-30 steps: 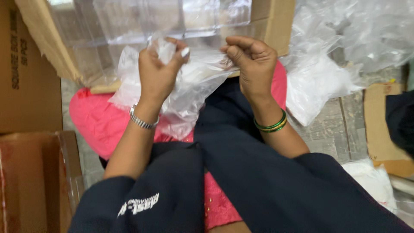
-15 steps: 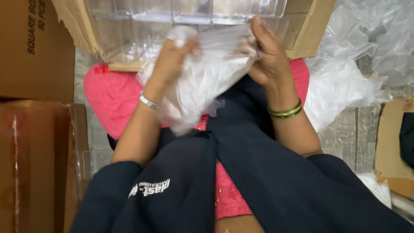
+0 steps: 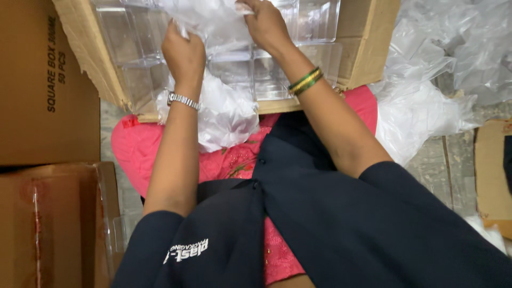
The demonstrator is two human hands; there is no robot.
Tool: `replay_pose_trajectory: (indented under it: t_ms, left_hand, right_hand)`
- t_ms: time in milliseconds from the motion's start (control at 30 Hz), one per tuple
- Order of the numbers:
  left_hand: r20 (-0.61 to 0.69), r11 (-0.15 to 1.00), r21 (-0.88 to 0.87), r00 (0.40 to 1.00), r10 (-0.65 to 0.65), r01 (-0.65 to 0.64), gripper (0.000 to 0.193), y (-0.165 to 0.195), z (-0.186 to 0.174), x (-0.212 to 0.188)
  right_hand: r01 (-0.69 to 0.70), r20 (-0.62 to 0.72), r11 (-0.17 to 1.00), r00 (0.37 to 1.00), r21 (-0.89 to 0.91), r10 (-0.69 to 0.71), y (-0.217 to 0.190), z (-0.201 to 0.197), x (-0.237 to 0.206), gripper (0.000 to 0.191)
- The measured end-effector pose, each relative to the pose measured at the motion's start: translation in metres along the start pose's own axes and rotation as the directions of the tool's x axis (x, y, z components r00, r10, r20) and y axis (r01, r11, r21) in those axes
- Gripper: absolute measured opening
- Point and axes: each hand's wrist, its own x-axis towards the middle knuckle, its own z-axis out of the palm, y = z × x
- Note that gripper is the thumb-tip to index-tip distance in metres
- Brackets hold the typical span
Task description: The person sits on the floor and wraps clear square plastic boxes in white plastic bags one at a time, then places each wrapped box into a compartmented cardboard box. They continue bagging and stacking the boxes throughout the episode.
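Both hands grip one clear plastic bag over my open carton.

My left hand and right hand are each closed on the thin plastic bag, holding it above the clear plastic boxes packed inside the cardboard carton; its loose end hangs onto my lap.

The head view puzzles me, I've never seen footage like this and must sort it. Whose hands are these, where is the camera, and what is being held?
The camera sits on the person's head and looks down, so both hands are their own. The left hand, with a silver watch, and the right hand, with green bangles, each grip a thin clear plastic bag. The bag is held over an open cardboard box filled with clear plastic containers. More crumpled plastic lies on the floor to the right; brown cartons stand on the left.
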Motion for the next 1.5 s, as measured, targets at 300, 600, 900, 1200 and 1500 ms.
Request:
replay_pose_trajectory:
  t_ms: [300,600,900,1200,1500]
  left_hand:
    - [0.434,0.404,-0.637,0.739,-0.516,0.656,0.016,0.024,0.003,-0.009]
    - [0.657,0.403,-0.584,0.702,-0.275,0.705,0.009,0.106,-0.033,-0.048]
    - [0.568,0.804,-0.420,0.813,-0.128,0.420,0.023,0.123,-0.025,-0.065]
    - [0.643,0.883,-0.233,0.745,-0.175,0.408,0.019,0.109,-0.011,-0.091]
    - [0.540,0.880,-0.364,0.839,-0.066,0.304,0.040,0.097,-0.026,-0.084]
  right_hand:
    - [-0.236,-0.070,0.617,0.900,0.751,0.431,-0.050,-0.040,-0.033,0.039]
    - [-0.272,0.177,0.249,0.922,0.930,0.345,-0.024,-0.091,-0.105,0.047]
    - [-0.414,0.412,-0.028,0.895,0.910,0.172,-0.029,-0.085,-0.145,0.056]
    - [-0.326,0.302,-0.021,0.845,0.945,0.441,0.014,-0.163,-0.225,0.065]
    - [-0.626,-0.672,0.426,-0.219,0.653,0.708,0.151,-0.243,-0.275,0.075]
